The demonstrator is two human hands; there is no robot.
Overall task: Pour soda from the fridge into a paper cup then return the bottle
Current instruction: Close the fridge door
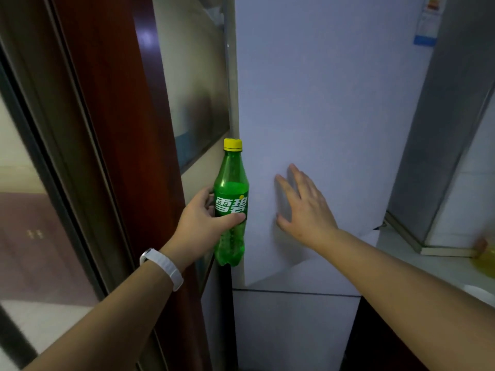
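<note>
Two bare forearms reaching in from 7 and 5 o'clock, a ribbed white wristband (162, 266) strapped round the left wrist. Left hand (199, 222) curled round the labelled waist of a green plastic Sprite bottle (231, 207), thumb across the front just under the white lettering, fingers wrapped behind. Bottle upright, yellow ridged screw cap (232, 144) on, clear fizzing soda up to about the shoulder, lumpy moulded base hanging free below the hand, just left of the fridge door's edge. Right hand (304, 203) spread flat, fingers straight and slightly fanned, palm against the smooth matte white fridge door (329, 103) at centre. Lower door panel (292, 330) at 6 o'clock, split off by a thin dark seam. Glossy reddish-brown wooden door frame (107, 129) with frosted glass panes at 9 to 11 o'clock. Pale desk (428, 263) at 3 to 4 o'clock, a blurred yellow object (484, 261) at its right edge.
</note>
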